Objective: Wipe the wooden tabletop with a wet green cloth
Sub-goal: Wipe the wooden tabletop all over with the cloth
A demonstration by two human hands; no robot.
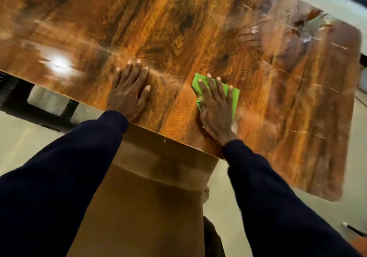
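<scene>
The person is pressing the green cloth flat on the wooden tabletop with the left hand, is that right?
Not quite: the head view shows the right hand pressing the green cloth flat on the wooden tabletop. The left hand rests bare on the wood beside it.

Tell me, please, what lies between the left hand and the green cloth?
Nothing: in the head view, only bare glossy tabletop separates the left hand from the green cloth under the right hand.
</scene>
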